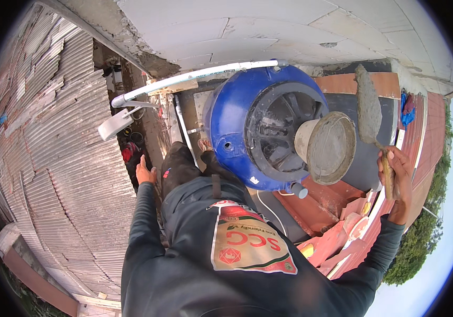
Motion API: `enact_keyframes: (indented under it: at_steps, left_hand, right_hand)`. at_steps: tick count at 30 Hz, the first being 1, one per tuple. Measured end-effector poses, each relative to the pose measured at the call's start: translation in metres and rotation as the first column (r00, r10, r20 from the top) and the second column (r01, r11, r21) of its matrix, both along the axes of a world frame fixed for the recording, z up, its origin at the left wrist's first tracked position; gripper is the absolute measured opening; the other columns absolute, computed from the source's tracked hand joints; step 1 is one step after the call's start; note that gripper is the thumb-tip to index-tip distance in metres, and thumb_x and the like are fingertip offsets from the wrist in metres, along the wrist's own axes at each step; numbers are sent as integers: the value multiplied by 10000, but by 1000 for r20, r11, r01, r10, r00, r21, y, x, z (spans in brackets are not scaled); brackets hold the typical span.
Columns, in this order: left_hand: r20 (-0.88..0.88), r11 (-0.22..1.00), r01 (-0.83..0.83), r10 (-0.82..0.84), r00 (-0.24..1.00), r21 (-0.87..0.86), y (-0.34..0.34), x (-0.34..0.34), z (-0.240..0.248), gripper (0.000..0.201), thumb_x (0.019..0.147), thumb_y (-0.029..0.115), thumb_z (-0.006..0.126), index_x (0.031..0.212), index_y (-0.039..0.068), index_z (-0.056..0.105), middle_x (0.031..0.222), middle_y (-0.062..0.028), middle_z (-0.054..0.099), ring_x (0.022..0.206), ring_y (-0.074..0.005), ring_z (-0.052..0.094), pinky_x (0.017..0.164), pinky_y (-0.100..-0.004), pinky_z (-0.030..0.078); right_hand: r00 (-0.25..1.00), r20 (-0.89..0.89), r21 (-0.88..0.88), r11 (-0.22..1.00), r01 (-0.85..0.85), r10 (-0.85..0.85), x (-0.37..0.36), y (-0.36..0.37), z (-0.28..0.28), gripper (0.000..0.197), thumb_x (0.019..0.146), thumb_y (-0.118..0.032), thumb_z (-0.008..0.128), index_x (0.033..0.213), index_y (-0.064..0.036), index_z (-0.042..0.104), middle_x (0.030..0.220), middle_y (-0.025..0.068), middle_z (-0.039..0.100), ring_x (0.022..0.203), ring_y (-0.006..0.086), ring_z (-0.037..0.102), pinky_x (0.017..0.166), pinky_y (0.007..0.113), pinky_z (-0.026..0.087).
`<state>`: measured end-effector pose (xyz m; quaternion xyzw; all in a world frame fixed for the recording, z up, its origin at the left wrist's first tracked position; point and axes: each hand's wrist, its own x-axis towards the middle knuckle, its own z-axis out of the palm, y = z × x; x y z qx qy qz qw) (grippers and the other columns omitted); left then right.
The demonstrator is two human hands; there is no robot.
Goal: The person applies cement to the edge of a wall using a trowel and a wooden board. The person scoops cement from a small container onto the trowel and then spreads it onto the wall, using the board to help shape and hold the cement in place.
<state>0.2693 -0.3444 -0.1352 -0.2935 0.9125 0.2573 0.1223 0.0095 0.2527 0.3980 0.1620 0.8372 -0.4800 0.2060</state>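
My right hand (pixel 402 168) is closed round the wooden handle of a mortar-smeared trowel (pixel 368 108), its long blade pointing up toward the block wall. Left of the blade, a round bucket (pixel 304 138) crusted with mortar rests on the black lid (pixel 258 124) of a big blue water tank (pixel 226 111). Grey mortar (pixel 331 150) shows inside the bucket. My left hand (pixel 145 172) hangs beside my leg with finger and thumb apart, holding nothing. It touches none of these things.
A wall of pale blocks (pixel 269 31) rises behind the tank. A white pipe (pixel 195 72) crosses in front of it. Corrugated metal roofing (pixel 73 174) spreads out at the left, with a dark gap beside it. Red roof sheets (pixel 324 203) lie at the right of the tank.
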Motion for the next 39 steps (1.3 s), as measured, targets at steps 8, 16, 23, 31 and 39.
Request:
enact_keyframes:
  at_steps: [8, 16, 23, 31, 39]
  left_hand:
    - [95, 982, -187, 184, 978, 26, 18, 67, -10, 850, 773, 156, 790, 1527, 104, 401, 1170, -263, 606, 1115, -441, 585, 1006, -481, 466]
    - [99, 874, -482, 475, 874, 59, 72, 93, 23, 769, 815, 194, 783, 1505, 101, 456, 1138, -234, 664, 1075, -369, 656, 951, -452, 512]
    - [241, 762, -610, 564, 790, 215, 104, 38, 31, 731, 858, 378, 771, 1473, 83, 507, 1168, -236, 686, 1058, -341, 678, 961, -427, 504]
    - [687, 873, -475, 277, 672, 113, 123, -36, -27, 1200, 700, 458, 892, 1629, 276, 154, 1566, -270, 336, 1265, -469, 573, 1061, -504, 492]
    - [703, 892, -451, 306, 643, 25, 111, -39, -41, 1080, 725, 415, 853, 1601, 250, 242, 1511, -230, 390, 1177, -439, 612, 943, -502, 546]
  right_hand:
    - [867, 73, -87, 869, -486, 492, -141, -119, -80, 313, 1049, -315, 563, 1061, -14, 647, 751, 15, 579, 568, 66, 516, 490, 213, 397]
    - [584, 114, -79, 594, -801, 803, -236, -241, -184, 281, 1035, -293, 555, 1015, -34, 663, 759, -2, 579, 590, 67, 519, 511, 242, 411]
    - [434, 155, -7, 440, -898, 888, -268, -325, -290, 353, 1018, -316, 544, 1024, 9, 680, 768, 38, 601, 591, 132, 554, 556, 306, 460]
    - [233, 193, 37, 230, -972, 953, -285, -394, -433, 363, 1026, -307, 534, 1003, 36, 649, 750, 113, 624, 593, 172, 575, 578, 342, 504]
    - [64, 430, -306, 212, -928, 900, -245, -460, -519, 370, 1038, -355, 516, 1030, -6, 638, 799, 50, 604, 584, 125, 569, 543, 305, 499]
